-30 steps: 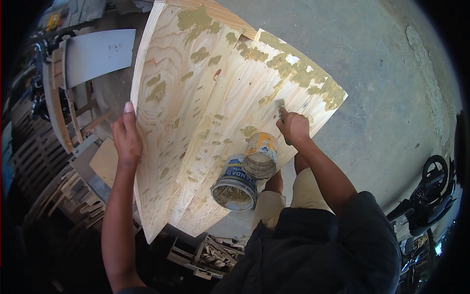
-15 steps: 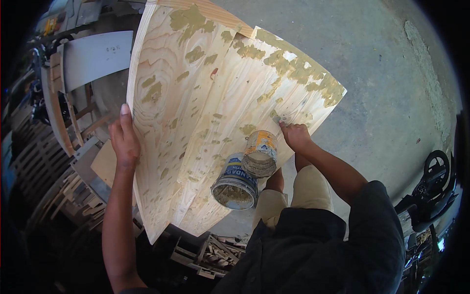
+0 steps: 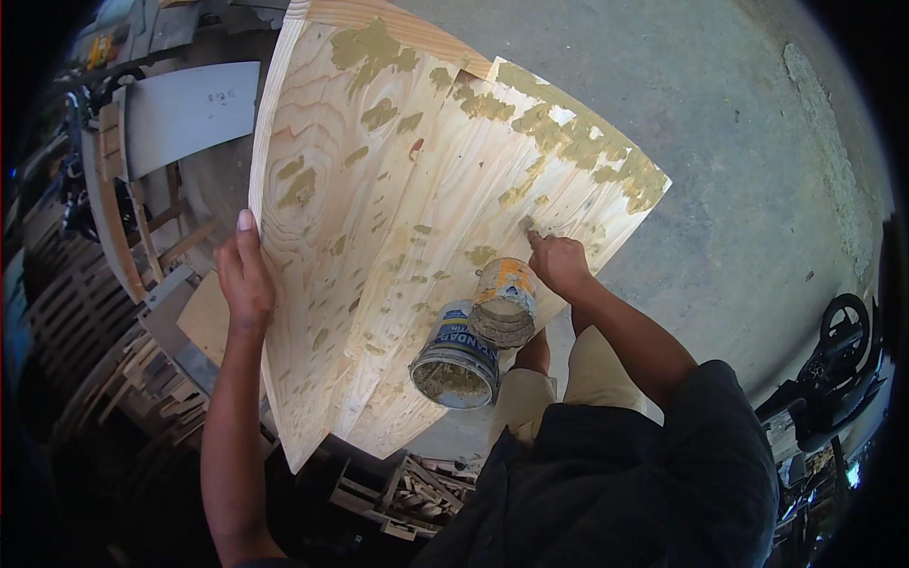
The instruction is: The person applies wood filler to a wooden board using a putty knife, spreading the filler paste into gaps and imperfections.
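Note:
A large pale wooden panel [image 3: 379,208] with greenish-brown filler patches stretches out in front of me. At its left edge my left hand [image 3: 247,279] is closed on the rim, thumb pointing up along it. My right hand [image 3: 561,263] is closed around a small putty knife [image 3: 526,225]; most of the knife is hidden by the fingers. Its blade meets the panel's surface right of the middle. Just below that hand sits a smeared can [image 3: 502,301] with an orange label. Touching it is a bigger blue-labelled pail [image 3: 454,367], with filler residue inside.
Grey concrete floor [image 3: 720,123] lies beyond the panel. To the left stand a white board [image 3: 189,115] and wooden frames. Wood offcuts [image 3: 431,497] fill a crate below. A black wheeled object [image 3: 838,350] is at the right.
My right hand has shifted slightly left with the putty knife, its blade moving up and left over the wood. My left hand stays at the panel's edge.

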Demonstrator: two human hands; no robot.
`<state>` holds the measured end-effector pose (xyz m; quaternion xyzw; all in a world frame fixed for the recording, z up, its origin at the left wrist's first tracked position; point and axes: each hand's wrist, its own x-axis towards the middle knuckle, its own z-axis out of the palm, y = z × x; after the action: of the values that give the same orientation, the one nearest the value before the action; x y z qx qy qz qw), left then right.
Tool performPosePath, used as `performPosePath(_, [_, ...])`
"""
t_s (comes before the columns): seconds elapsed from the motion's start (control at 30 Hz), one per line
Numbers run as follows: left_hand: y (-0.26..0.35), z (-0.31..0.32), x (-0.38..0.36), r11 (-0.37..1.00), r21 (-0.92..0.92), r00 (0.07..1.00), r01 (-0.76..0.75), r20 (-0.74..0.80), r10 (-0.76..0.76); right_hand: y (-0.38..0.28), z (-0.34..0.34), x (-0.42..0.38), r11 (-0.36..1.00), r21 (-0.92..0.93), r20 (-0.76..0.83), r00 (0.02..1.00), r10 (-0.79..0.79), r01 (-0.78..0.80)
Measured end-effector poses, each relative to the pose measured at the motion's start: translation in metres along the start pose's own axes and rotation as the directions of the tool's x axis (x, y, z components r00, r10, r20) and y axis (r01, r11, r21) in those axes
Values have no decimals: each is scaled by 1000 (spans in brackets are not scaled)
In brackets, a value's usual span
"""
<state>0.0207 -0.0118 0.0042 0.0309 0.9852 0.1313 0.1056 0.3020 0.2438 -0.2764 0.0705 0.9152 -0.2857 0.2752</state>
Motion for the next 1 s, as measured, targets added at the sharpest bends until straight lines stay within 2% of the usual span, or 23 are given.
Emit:
performPosePath(0.07, [-8, 4, -1, 1000, 2, 999, -15, -35, 15, -1, -5, -5, 999, 25, -57, 998, 24, -23])
performPosePath(0.13, [-12, 4, 2, 999, 1, 997, -33, -69, 33, 6, -18, -19, 999, 13, 230, 972, -39, 37])
performPosePath(0.17, [-12, 2, 2, 1000, 0, 999, -15, -30, 15, 10, -25, -33, 999, 13, 234, 972, -31, 29])
performPosePath(0.2, [-10, 1, 2, 1000, -3, 1000, 1, 4, -1, 17, -31, -47, 995, 95, 179, 984, -25, 8])
performPosePath(0.23, [-6, 1, 2, 1000, -8, 1000, -2, 5, 2, 27, -34, -59, 984, 178, 124, 992, -15, -8])
performPosePath(0.27, [-2, 0, 1, 999, -35, 1000, -1, -1, 1, 41, -30, -70, 984, 176, 125, 992, -8, -14])
performPosePath(0.3, [0, 1, -1, 998, -63, 1000, 0, -6, 0, 57, -22, -81, 952, 306, -157, 984, 79, -28])
performPosePath(0.33, [-1, 1, -1, 998, -68, 1000, -5, -1, 5, 74, -15, -90, 905, 426, -415, 889, 196, -1])
performPosePath(0.37, [-5, -1, 1, 999, -48, 1000, 7, 24, -6, 92, -9, -98, 905, 424, -418, 885, 203, -7])
performPosePath(0.4, [-9, -2, 3, 999, -28, 999, 17, 50, -16, 110, -3, -106, 714, 690, -329, 824, 461, -124])
performPosePath(0.43, [-12, 1, 3, 999, -34, 998, 8, 56, -6, 121, 3, -112, 432, 881, -166, 728, 665, -194])
performPosePath(0.5, [-22, 8, 3, 997, -77, 994, -12, -105, 3, 136, 16, -114, 423, 894, -207, 699, 685, -150])
performPosePath(0.57, [-25, 9, 6, 991, -134, 998, -15, -59, 7, 156, 31, -115, 426, 898, -254, 659, 708, -112])
performPosePath(0.63, [-22, 8, 5, 977, -210, 999, -27, -52, 16, 166, 48, -108, 453, 891, -294, 736, 610, -20])
performPosePath(0.67, [-27, 4, 8, 974, -226, 1000, 6, 16, -2, 163, 40, -104, 453, 891, -295, 728, 619, -25])
performPosePath(0.7, [-32, 6, 8, 974, -226, 1000, 2, 22, 3, 158, 32, -101, 405, 909, -203, 752, 628, -93])
performPosePath(0.73, [-35, 10, 7, 987, -157, 998, -24, -66, 14, 153, 23, -97, 358, 920, -111, 770, 628, -159])
performPosePath(0.77, [-36, 10, 8, 995, -84, 987, -45, -156, 32, 151, 19, -94, 354, 922, -112, 769, 630, -155])
performPosePath(0.83, [-36, 9, 8, 993, -101, 990, -69, -133, 55, 150, 15, -91, 532, 808, -176, 758, 628, -254])
performPosePath(0.9, [-43, 8, 10, 989, -119, 991, -89, -107, 76, 159, 19, -85, 557, 794, -183, 779, 600, -242])
performPosePath(0.97, [-55, 10, 13, 997, -1, 979, -81, -186, 79, 173, 32, -80, 577, 782, -182, 800, 572, -235])
performPosePath(1.0, [-57, 9, 14, 997, 6, 980, -82, -179, 82, 181, 40, -77, 592, 779, -196, 818, 541, -205])
